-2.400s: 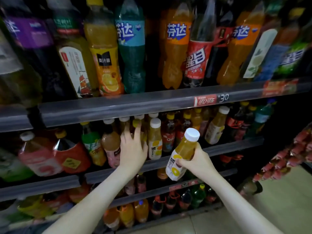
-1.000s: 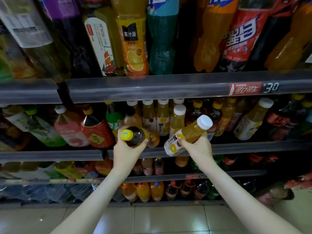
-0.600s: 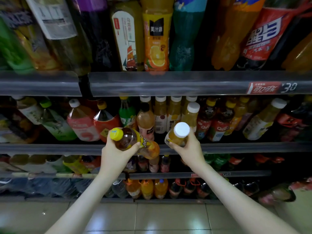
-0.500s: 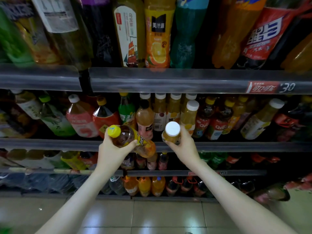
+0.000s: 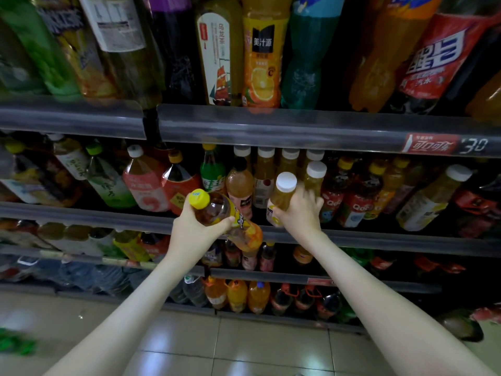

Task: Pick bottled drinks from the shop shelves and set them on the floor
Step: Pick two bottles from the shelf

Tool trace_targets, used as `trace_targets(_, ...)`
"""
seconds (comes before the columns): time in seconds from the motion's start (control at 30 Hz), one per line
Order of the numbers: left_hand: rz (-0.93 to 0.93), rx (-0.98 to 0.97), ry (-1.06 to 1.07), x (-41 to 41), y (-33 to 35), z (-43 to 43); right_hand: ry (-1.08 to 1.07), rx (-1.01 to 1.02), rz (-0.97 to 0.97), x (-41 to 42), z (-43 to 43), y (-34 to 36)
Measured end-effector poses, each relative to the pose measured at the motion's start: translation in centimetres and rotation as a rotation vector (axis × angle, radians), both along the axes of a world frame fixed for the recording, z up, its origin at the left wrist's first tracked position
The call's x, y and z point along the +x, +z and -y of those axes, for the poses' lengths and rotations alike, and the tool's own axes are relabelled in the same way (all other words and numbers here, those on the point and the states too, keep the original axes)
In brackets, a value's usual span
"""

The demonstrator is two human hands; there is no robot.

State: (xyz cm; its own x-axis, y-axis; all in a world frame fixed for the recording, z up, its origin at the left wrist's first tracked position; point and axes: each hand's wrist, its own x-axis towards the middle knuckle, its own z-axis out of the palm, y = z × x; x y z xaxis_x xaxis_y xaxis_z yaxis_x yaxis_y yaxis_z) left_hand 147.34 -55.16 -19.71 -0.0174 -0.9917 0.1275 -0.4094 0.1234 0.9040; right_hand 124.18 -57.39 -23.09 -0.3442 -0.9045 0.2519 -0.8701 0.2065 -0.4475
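The yellow-capped bottle (image 5: 217, 210) slants cap up-left; the white-capped bottle (image 5: 282, 198) stands near-upright.

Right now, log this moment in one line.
left hand: grips yellow-capped bottle | right hand: grips white-capped bottle | stage: neither set on floor

Your left forearm (image 5: 130, 308) and right forearm (image 5: 379, 299) are showing bare, entering from the lower corners of the frame and tapering to slim wrists; your left grip (image 5: 195, 230) and right grip (image 5: 299, 215) are showing bare too.
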Motion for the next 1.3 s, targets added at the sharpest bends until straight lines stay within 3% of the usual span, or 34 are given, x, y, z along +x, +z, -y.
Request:
trace_targets(0.13,0.011,-0.006,0.021,-0.6,-0.1,-0.4,0.076,-0.080,0.161,-0.8,0.2,1.5)
trace_targets(0.23,0.021,0.017,0.043,-1.0,0.0,-0.5,0.169,-0.111,0.172,-1.4,0.5,3.2)
trace_targets(0.5,0.023,0.045,0.045,-2.1,0.2,-0.5,0.186,0.000,-0.257,-0.9,0.9,2.7)
trace_targets(0.6,0.039,0.043,0.046,-2.2,0.5,-0.5,0.226,0.015,-0.613,-1.5,0.1,2.2)
trace_targets(0.7,0.066,0.025,0.032,-2.4,0.8,-0.6,0.229,-0.142,-0.886,-2.4,-0.1,1.7)
trace_targets(0.83,0.063,0.041,0.040,-2.5,0.7,-0.6,0.291,-0.297,-0.980,-3.0,0.8,2.3)
trace_targets(1.3,0.047,0.037,0.005,-3.1,0.8,-0.5,0.356,-0.234,-1.092,-1.6,2.3,2.8)
